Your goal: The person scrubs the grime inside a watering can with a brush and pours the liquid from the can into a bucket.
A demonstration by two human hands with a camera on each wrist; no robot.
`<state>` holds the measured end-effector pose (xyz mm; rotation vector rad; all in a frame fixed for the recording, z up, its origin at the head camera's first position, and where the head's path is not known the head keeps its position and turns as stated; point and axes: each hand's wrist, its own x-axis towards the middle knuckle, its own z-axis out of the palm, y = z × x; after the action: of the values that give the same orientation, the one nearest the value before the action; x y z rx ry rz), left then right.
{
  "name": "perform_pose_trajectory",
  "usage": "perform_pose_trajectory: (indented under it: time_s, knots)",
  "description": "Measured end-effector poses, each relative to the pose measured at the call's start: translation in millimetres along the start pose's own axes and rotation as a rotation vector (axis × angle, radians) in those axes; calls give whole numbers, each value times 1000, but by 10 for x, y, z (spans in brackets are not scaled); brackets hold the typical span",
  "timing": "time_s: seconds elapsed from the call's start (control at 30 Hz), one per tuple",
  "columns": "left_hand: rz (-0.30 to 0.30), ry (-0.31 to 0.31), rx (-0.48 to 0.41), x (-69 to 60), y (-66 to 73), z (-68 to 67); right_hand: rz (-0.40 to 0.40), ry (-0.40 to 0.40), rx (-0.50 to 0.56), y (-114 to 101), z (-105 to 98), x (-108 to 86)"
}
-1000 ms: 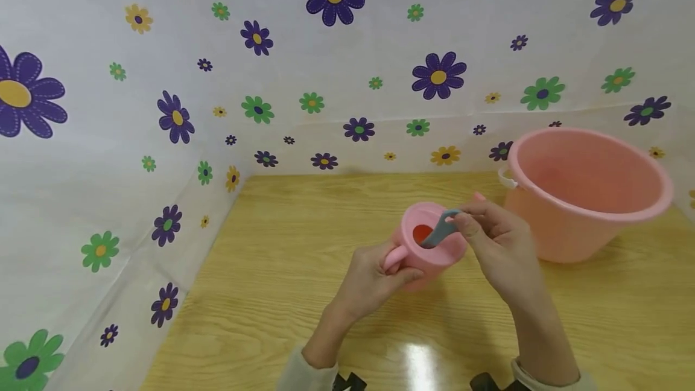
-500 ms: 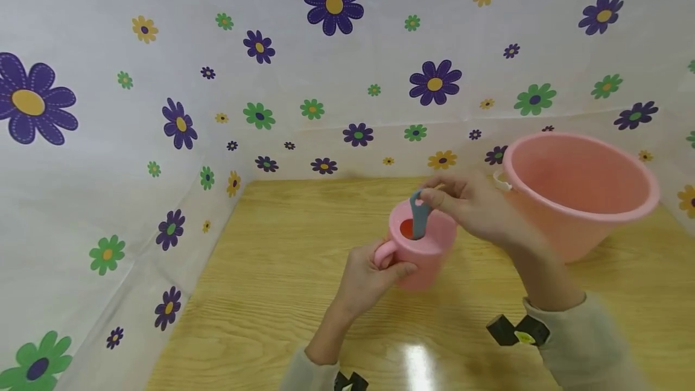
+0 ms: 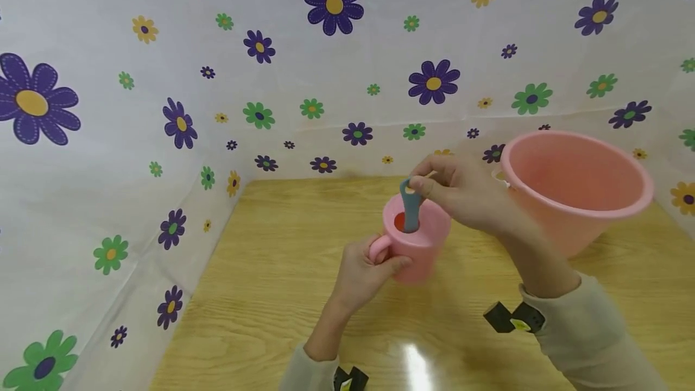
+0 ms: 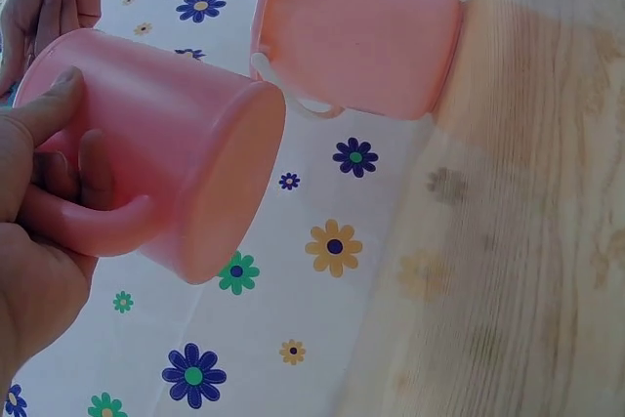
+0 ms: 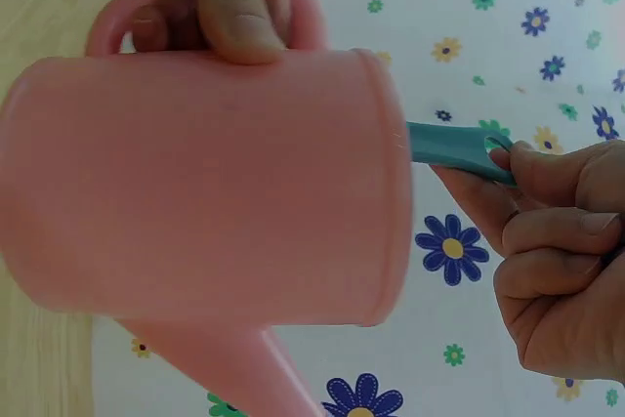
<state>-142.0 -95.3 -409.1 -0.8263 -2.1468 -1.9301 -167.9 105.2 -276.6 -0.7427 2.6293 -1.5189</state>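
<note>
A small pink watering can [image 3: 415,263] is held above the table, its open top tilted toward me. My left hand [image 3: 362,273] grips it by the loop handle, thumb against the can wall. The can's spout [image 5: 229,358] shows in the right wrist view. Out of the opening rises a flat blue tool handle [image 3: 412,211] with a hole at its end. My right hand [image 3: 461,192] pinches that end between thumb and fingers. The tool's lower part is hidden inside the can. Beside it in the opening shows something red [image 3: 400,221], too little to identify.
A large pink bucket [image 3: 567,231] with a white handle fitting stands on the wooden table [image 3: 260,294], right of and behind my right hand. A white sheet with printed flowers [image 3: 304,71] hangs behind and along the left side.
My right hand has moved left and up, bringing the blue handle from a rightward slant to nearly upright in the opening. The watering can has shifted slightly left; the left hand keeps its grip.
</note>
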Motion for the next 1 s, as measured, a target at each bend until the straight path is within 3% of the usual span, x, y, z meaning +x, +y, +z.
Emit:
perform_pose_trajectory:
  time_s: [0.13,0.3,0.47,0.6,0.67,0.83,1.0]
  knots:
    - [11,27,20,7,6,-17,15,-35,-37,-16,83,-43]
    - [22,30,29,5,15,-27,53,18,17,-81,54,-75]
    - [55,52,97,-5,17,-49,-50,17,-121,-101,152,-170]
    - [81,64,136,-3,21,-55,-42,110,-171,-161,140,-236]
    - [89,75,149,-2,33,-60,-45,115,-173,-180,144,-229]
    - [92,101,177,-12,52,-68,-2,26,-132,-180,184,-202]
    - [78,96,183,9,92,-52,123,61,9,-200,119,-283]
